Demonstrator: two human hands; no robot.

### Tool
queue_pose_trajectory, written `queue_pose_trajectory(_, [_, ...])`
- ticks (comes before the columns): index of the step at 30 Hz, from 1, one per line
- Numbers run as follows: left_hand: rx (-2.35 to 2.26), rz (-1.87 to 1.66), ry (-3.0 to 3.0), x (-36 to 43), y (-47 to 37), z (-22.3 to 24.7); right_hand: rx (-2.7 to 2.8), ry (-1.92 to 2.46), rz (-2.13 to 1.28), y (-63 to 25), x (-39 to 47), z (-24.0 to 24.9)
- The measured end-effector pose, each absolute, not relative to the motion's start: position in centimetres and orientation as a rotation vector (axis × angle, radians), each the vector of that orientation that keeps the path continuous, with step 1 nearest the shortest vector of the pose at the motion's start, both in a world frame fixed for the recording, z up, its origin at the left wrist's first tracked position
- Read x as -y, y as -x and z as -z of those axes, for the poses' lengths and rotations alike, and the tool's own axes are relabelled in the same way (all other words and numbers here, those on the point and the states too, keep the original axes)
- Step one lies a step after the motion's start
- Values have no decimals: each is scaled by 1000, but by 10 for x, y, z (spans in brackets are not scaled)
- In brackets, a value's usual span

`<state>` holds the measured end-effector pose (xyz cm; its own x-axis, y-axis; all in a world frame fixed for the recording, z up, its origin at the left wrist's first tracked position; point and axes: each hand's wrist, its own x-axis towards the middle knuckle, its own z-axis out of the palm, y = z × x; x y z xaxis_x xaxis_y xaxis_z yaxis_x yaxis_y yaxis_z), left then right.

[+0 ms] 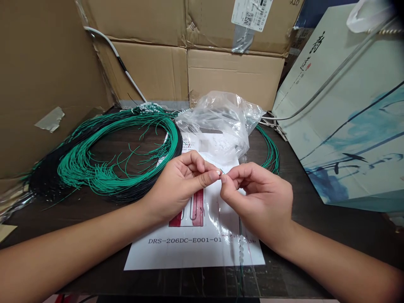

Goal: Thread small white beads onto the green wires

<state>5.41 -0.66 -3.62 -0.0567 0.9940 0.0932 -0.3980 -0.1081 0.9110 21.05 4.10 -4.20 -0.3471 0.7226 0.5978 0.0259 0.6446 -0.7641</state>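
Note:
Over a printed white sheet (189,256), my left hand (186,179) pinches a small white piece (218,172) between thumb and index finger. Close beside it, my right hand (257,189) has thumb and index finger pressed on a thin green wire (223,171), whose tip meets the white piece. The fingertips of both hands nearly touch. Below my right hand, a dark green wire hangs down over the sheet, with a row of small white pieces (241,248) along it.
A large coil of green and black wires (104,181) lies at the left. Behind my hands sits a clear plastic bag (221,118). Another green coil (271,147) is at the right, near a pale paper bag (353,126). Cardboard (151,67) walls the back.

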Motion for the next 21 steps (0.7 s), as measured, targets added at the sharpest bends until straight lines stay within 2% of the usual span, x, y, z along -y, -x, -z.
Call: queue_pose_trajectory(21, [-743,-1503,-716,11,-64,35,1809,618,-741,-209,-38,40])
